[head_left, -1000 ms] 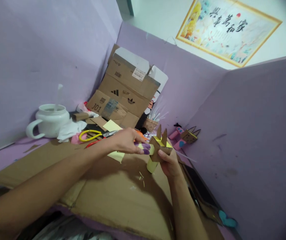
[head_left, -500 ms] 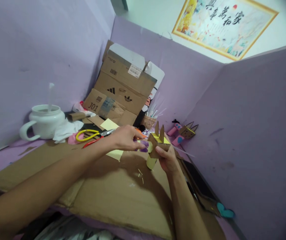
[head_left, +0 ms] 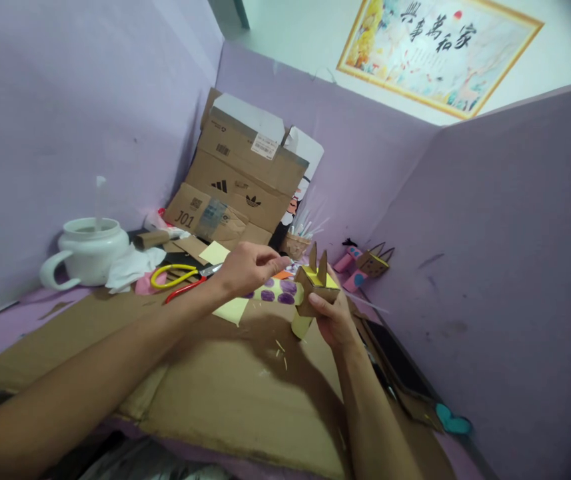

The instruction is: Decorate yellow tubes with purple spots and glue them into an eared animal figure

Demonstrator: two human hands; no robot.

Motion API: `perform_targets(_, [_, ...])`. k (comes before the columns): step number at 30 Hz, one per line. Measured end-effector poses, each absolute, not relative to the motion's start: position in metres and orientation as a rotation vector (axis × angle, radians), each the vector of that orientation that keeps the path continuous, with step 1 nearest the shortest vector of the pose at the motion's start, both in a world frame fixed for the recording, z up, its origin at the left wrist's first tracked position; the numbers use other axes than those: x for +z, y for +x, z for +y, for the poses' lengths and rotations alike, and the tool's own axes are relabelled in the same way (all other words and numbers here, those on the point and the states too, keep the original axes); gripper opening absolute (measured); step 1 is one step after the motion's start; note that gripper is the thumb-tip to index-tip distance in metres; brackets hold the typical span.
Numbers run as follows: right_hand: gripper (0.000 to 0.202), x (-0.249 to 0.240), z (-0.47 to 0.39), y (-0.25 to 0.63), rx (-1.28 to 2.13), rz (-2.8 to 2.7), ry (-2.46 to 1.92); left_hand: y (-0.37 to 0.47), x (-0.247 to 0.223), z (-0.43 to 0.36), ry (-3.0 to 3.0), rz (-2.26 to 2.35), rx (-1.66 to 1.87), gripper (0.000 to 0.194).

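My right hand (head_left: 334, 317) grips a cardboard animal figure (head_left: 318, 291) by its boxy part, thumb across the near face. Two pointed brown ears stand up from its yellow top. A pale yellow tube with purple spots (head_left: 278, 292) reaches left from the box, and a plain yellow tube (head_left: 301, 326) points down below it. My left hand (head_left: 255, 268) hovers just above the spotted tube, its fingers curled and the tips together; whether anything small is between them I cannot make out.
Red-and-yellow-handled pliers (head_left: 180, 277) lie left of the figure, near yellow paper (head_left: 232, 311). A white mug (head_left: 90, 250) with a straw stands at the left. Flattened cardboard (head_left: 245, 173) leans on the wall. A second eared figure (head_left: 372, 263) rests at the right.
My left hand has lifted off the spotted tube, moving up and slightly left, so more purple spots show. My right hand keeps the figure in nearly the same place.
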State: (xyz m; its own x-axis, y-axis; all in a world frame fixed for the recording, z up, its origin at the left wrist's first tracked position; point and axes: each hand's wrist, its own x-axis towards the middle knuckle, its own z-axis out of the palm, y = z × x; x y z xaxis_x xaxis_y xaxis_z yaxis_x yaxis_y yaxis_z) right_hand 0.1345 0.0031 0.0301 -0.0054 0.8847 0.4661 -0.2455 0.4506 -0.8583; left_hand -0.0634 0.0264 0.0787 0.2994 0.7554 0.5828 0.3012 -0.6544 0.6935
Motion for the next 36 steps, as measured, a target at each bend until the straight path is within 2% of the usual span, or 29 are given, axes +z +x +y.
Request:
perform_targets(8, [0.079, 0.029, 0.01, 0.145, 1.007, -1.159, -0.612, -0.059, 0.08, 0.027, 1.828, 1.299, 1.615, 0.05])
perform_targets(16, [0.074, 0.028, 0.011, 0.144, 1.049, -1.115, -0.659, -0.063, 0.083, 0.05, 1.907, 1.446, 1.175, 0.068])
perform_targets(20, [0.065, 0.028, 0.012, 0.143, 1.076, -1.049, -0.644, -0.066, 0.085, 0.052, 1.77, 1.342, 1.116, 0.061])
perform_targets(24, [0.056, 0.029, 0.014, 0.145, 1.071, -1.013, -0.615, -0.072, 0.085, 0.04, 1.502, 1.006, 1.058, 0.048])
perform_targets(29, [0.07, 0.03, 0.015, 0.145, 1.036, -0.987, -0.595, -0.074, 0.078, 0.024, 1.693, 0.981, 1.208, 0.061])
perform_targets(33, [0.073, 0.026, 0.014, 0.141, 0.995, -1.001, -0.587, -0.067, 0.064, 0.021, 1.694, 1.038, 1.349, 0.041])
perform_targets(36, [0.072, 0.022, 0.014, 0.136, 0.958, -1.048, -0.592, -0.062, 0.054, 0.023, 1.589, 1.04, 1.483, 0.036])
